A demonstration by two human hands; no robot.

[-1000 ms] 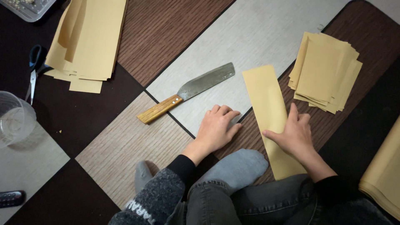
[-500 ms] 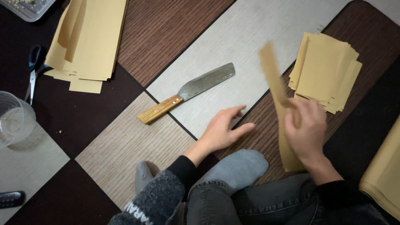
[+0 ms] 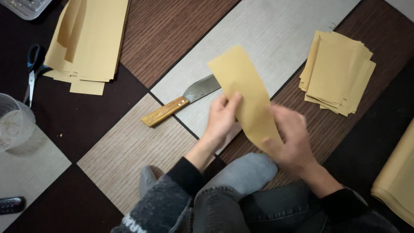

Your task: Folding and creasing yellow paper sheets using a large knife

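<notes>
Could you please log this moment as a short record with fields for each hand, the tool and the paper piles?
left hand: grips the paper strip at its left edge
right hand: holds the strip's lower end
strip: tan, long, lifted off the floor, tilted
knife: wooden handle, flat on the floor panels, blade partly behind the strip
paper piles: small stack on the right, larger sheets top left
scissors: at left edge
plastic cup: far left

The steel blade of the wooden-handled knife (image 3: pixel 183 101) runs hidden behind the tan paper strip (image 3: pixel 246 92). The blurred right hand (image 3: pixel 291 140) covers the strip's lower end.
</notes>
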